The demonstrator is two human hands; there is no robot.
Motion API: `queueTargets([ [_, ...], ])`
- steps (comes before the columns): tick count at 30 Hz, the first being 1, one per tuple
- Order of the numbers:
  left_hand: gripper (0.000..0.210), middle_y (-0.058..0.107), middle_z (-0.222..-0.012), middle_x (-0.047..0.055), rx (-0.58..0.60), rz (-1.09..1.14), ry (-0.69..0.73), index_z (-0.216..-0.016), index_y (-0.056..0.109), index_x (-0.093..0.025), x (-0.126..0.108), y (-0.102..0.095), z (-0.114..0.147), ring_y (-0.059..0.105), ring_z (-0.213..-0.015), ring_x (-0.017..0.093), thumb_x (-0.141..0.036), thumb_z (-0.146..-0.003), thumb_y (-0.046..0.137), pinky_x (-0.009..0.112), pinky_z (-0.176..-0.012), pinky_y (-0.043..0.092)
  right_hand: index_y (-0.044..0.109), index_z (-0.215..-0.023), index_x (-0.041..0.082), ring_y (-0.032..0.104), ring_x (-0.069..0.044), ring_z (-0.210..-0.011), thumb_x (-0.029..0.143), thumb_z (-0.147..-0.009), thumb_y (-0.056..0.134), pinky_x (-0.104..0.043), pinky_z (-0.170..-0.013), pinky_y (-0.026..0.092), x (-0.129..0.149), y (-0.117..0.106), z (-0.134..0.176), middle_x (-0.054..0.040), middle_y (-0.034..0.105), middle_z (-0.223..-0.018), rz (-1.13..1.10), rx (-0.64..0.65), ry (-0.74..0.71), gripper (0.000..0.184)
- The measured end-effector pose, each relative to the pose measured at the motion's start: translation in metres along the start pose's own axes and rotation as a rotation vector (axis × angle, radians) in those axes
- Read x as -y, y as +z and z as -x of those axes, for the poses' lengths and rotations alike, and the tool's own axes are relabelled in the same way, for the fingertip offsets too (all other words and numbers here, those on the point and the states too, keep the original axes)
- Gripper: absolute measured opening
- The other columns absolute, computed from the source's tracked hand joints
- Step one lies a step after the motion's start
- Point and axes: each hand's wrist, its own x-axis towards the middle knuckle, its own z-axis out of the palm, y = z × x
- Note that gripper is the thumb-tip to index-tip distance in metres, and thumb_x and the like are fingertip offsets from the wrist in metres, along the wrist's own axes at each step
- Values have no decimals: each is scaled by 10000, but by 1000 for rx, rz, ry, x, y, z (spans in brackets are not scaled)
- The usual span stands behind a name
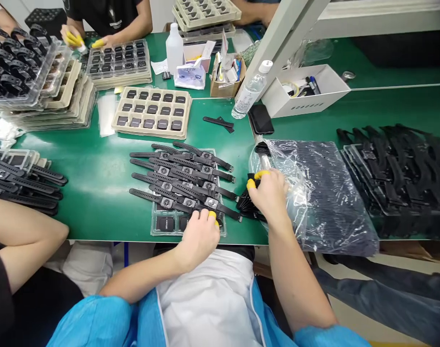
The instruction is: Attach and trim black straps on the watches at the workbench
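My left hand (201, 236), with yellow finger covers, is closed over the front row of a clear plastic tray (154, 232). Its fingers hide whatever they grip. Black square watch bodies (166, 223) sit in that row, left of the hand. Behind it, several smartwatches (187, 171) with black straps fitted lie face down in slanted rows across the tray. My right hand (270, 195), also with yellow finger covers, pinches a black watch strap at the open mouth of a clear plastic bag (295, 193). A bunch of loose black straps (249, 205) lies under that hand.
A beige tray of watch bodies (153, 113), two crossed straps (219, 124), a phone (260, 119) and a clear bottle (251, 91) stand beyond. Stacked watch trays (396, 173) are at right, more (20, 178) at left. A co-worker (111, 19) handles a tray opposite.
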Motion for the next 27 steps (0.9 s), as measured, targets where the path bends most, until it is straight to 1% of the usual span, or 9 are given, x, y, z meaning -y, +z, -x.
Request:
queueTargets([
  [4, 182, 677, -1035, 133, -22, 49, 1, -990, 688, -128, 7, 1, -3, 632, -997, 275, -149, -1001, 508, 394, -775, 485, 476, -1034, 241, 675, -282, -915, 363, -934, 586, -479, -867, 556, 11, -14, 8, -84, 692, -949, -623, -103, 108, 192],
  [7, 176, 700, -981, 109, -51, 192, 34, -971, 665, -152, 21, -3, -1, 663, -989, 262, -223, -1024, 514, 377, -789, 514, 463, -1079, 260, 667, -204, -715, 459, -978, 641, -375, -709, 577, 29, -34, 25, -12, 685, -869, -1005, -262, 70, 286],
  [9, 190, 711, -913, 83, -93, 357, -16, -1032, 646, -167, 35, -6, 2, 686, -889, 236, -290, -1042, 502, 350, -745, 522, 482, -1069, 264, 604, -156, -581, 509, -962, 697, -305, -569, 529, 42, -44, 43, 11, 679, -831, -1160, -247, 64, 342],
  [11, 203, 716, -862, 60, -165, 559, -118, -1142, 602, -171, 50, -6, 5, 683, -736, 205, -310, -1043, 491, 325, -661, 513, 508, -1076, 268, 540, -135, -509, 531, -940, 736, -266, -468, 447, 57, -48, 66, 20, 668, -778, -1287, -38, 119, 373],
  [13, 234, 735, -915, 66, -268, 759, -169, -1227, 546, -172, 60, 1, 7, 695, -700, 187, -294, -1036, 485, 310, -640, 526, 533, -1094, 267, 539, -144, -514, 542, -928, 756, -265, -452, 422, 71, -43, 90, 14, 663, -745, -1378, 287, 209, 391],
  [15, 279, 745, -1064, 99, -371, 902, -111, -1290, 509, -178, 65, 10, 9, 742, -840, 189, -247, -1020, 489, 307, -728, 579, 559, -1050, 249, 547, -153, -533, 565, -924, 757, -274, -469, 434, 82, -31, 113, 4, 658, -720, -1429, 570, 265, 393],
  [17, 356, 723, -1203, 121, -429, 952, 5, -1348, 503, -192, 64, 20, 12, 738, -1047, 204, -172, -993, 482, 331, -872, 606, 572, -983, 231, 542, -150, -528, 590, -923, 747, -273, -473, 431, 90, -18, 131, -1, 653, -695, -1473, 743, 290, 405],
  [23, 461, 670, -1333, 144, -500, 977, 166, -1423, 542, -201, 60, 33, 27, 641, -1286, 234, -88, -988, 438, 415, -1070, 574, 586, -961, 207, 493, -123, -464, 570, -900, 775, -233, -429, 371, 91, -2, 145, 9, 646, -629, -1557, 932, 353, 414],
  [27, 469, 679, -1312, 130, -554, 981, 167, -1431, 541, -209, 59, 37, 32, 651, -1257, 213, -78, -994, 433, 384, -1049, 581, 587, -950, 204, 446, -113, -434, 538, -903, 764, -224, -414, 340, 92, -4, 144, 26, 614, -581, -1580, 914, 392, 382],
])
